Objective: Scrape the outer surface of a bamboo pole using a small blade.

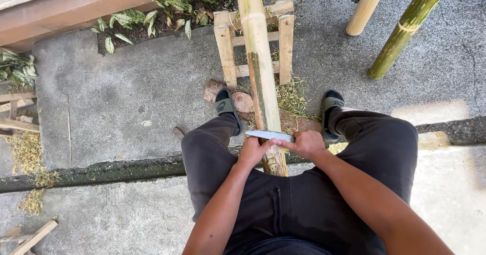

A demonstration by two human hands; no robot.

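A: We sit astride the bamboo pole (263, 83), mid-scrape, by our reading. The blade (269, 135) lies crosswise on it; our right hand (306, 144) is closed round the handle end, our left hand (253, 151) has its fingers (268, 143) pinched on the blade's other end.

B: Pole runs away from the fingers, over the wooden frame (255, 42). Shavings (291, 97) lie beyond the right hand.

A: Next stroke likely needs even pressure from both hands, keeping the edge shallow.
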